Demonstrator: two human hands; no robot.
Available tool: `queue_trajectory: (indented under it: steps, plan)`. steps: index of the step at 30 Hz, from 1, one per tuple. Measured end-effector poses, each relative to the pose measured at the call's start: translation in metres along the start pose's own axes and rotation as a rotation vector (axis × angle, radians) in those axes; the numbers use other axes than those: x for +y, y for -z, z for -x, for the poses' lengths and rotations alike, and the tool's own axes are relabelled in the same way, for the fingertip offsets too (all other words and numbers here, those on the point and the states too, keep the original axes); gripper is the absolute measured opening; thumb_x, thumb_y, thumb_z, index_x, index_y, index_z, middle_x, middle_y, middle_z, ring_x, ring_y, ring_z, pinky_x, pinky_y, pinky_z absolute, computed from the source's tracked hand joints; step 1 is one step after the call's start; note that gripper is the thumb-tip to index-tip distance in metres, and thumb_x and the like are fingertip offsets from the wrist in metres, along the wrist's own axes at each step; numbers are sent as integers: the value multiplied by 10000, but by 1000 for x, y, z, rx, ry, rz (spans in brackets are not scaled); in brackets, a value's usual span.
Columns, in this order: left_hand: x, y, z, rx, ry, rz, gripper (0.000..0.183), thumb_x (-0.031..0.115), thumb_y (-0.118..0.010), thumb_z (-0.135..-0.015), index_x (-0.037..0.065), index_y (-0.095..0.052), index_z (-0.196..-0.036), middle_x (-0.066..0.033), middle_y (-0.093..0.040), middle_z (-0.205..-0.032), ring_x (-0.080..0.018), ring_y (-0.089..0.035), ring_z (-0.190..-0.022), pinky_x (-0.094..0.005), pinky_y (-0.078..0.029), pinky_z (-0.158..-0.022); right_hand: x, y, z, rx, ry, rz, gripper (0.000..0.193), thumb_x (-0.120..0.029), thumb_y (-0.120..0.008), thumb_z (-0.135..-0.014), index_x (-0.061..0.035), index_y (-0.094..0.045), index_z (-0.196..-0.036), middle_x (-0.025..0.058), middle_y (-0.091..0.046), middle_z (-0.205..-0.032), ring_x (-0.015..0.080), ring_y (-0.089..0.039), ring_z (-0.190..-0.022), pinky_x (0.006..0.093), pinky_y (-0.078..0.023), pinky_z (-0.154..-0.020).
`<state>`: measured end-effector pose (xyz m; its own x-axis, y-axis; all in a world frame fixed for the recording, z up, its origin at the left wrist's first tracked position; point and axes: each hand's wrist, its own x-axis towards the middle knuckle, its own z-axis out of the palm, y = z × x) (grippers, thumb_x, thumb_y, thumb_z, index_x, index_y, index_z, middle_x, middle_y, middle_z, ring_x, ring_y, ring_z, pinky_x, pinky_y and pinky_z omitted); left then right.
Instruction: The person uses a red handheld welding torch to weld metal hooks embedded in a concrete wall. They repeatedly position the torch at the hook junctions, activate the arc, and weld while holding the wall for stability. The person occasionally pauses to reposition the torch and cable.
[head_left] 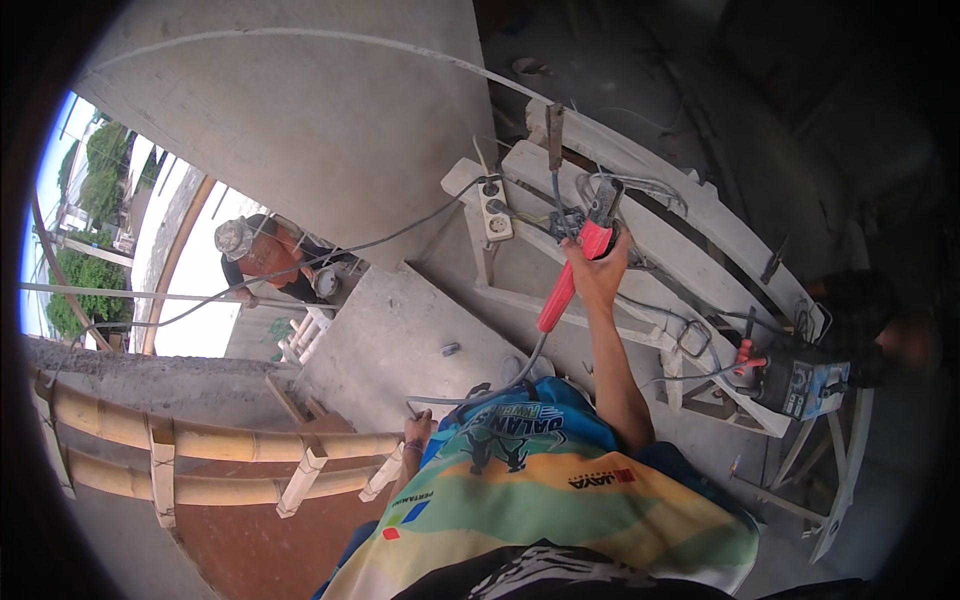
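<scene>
My right hand (603, 268) is wrapped round a red electrode holder (562, 292), whose dark jaws point up and away over a pale wooden bench (640, 225). From the handle's lower end a grey cable (528, 365) runs down towards my shirt. Low on the left, my left hand (420, 428) is beside the end of a bamboo ladder (230, 442). Its fingers look bent near a thin dark rod or cable end, but are too small to show whether they grip it. Just past the holder's jaws lies a dark tangle of wire and clamp (568, 222).
A white power strip (495, 212) with plugs hangs at the bench's left end. On the right stands a welding machine (800, 385) with red-handled parts beside it. Another person (268, 258) in a cap bends at the left, near a round pale tool. Cables cross overhead and along the bench.
</scene>
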<state>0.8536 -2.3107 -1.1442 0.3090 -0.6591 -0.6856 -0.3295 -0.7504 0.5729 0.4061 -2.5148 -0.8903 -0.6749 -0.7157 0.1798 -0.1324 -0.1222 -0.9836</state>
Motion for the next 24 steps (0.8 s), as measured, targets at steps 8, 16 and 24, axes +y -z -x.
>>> queue_trajectory:
  steps: [8,16,24]
  plan:
    - [12,1,9,-1,31,-59,406,324,-622,-900,-36,-723,-1062,-162,-752,-896,-222,-703,-801,-333,-538,-747,9,-7,2,-45,-9,93,653,-159,-834,-721,-3,-490,-1254,98,-653,-997,206,-651,-872,334,-515,-815]
    - [6,13,6,-30,10,-129,386,311,-634,-889,-37,-729,-1026,-154,-757,-864,-232,-721,-814,-338,-547,-757,40,-1,-5,-281,-753,-1071,415,-346,-661,-858,-115,-560,-1188,-6,-524,-816,115,-507,-632,282,-460,-600]
    - [-18,-4,-33,-287,-461,-286,381,343,-627,-895,-24,-729,-908,-115,-736,-767,-216,-654,-689,-350,-503,-650,17,44,33,-206,-389,-1067,636,-321,-698,-800,-92,-512,-1363,-8,-495,-850,94,-455,-680,249,-379,-591]
